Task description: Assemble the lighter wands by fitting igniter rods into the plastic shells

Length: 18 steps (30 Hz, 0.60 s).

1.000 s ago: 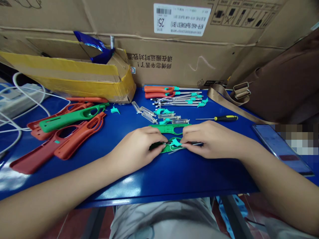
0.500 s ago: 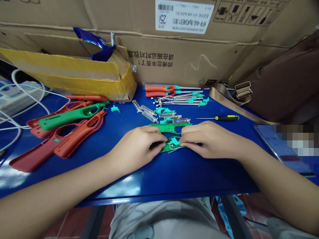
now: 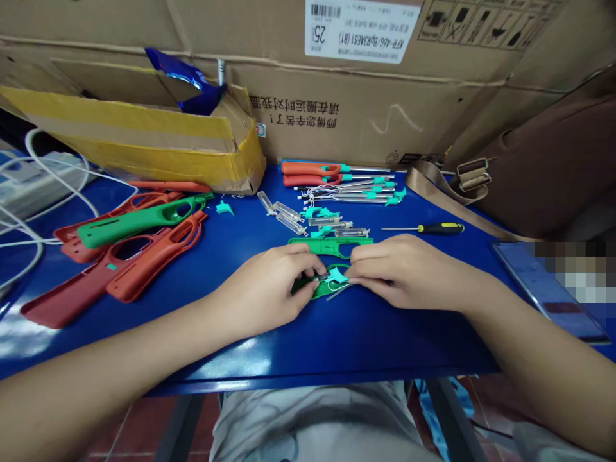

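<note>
Between my two hands lies a green lighter shell half point(image 3: 317, 292) with a teal trigger point(image 3: 338, 276) in it. My left hand point(image 3: 283, 279) is closed over the shell's left part, thumb and forefinger pinching a small dark part point(image 3: 322, 277) beside the trigger. My right hand point(image 3: 389, 269) pinches the shell's right end by the trigger; its fingertips hide the exact grip. A thin clear tube point(image 3: 338, 292) and a white wire stick out below. Just beyond my fingers rests a second green shell half point(image 3: 317, 246), hollow side up.
Clear fuel tanks point(image 3: 287, 218), teal triggers and metal lighter rods point(image 3: 356, 192) lie farther back, near two orange lighters point(image 3: 310, 169). Red, orange and green shells point(image 3: 139, 221) are piled left. A screwdriver point(image 3: 440, 228) and phone point(image 3: 553, 289) are right. A yellow-taped box point(image 3: 192, 163) stands behind.
My left fingertips have shifted slightly, and the dark part between them shows more clearly. My right hand keeps its pinch at the shell's end. The whole view has moved a little.
</note>
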Each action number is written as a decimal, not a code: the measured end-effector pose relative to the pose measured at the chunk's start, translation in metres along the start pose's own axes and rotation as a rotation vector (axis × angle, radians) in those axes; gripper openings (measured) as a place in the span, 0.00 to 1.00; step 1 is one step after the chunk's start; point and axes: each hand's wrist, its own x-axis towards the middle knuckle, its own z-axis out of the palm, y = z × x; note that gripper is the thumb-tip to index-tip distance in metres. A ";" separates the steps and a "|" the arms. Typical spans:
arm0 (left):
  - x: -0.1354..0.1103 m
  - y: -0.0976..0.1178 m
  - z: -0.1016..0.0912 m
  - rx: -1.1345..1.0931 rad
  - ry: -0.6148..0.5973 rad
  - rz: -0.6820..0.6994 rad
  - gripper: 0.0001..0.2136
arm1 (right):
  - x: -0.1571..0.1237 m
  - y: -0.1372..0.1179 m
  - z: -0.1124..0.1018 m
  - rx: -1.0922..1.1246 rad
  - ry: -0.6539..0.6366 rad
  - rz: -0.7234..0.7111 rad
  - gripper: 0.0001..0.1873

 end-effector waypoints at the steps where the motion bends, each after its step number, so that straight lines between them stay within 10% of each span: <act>1: 0.000 0.000 0.000 0.003 -0.004 -0.004 0.10 | 0.000 0.000 0.000 0.006 -0.008 0.000 0.12; 18: -0.002 0.000 0.000 0.049 0.030 0.038 0.09 | 0.002 0.004 0.006 0.048 -0.018 0.012 0.12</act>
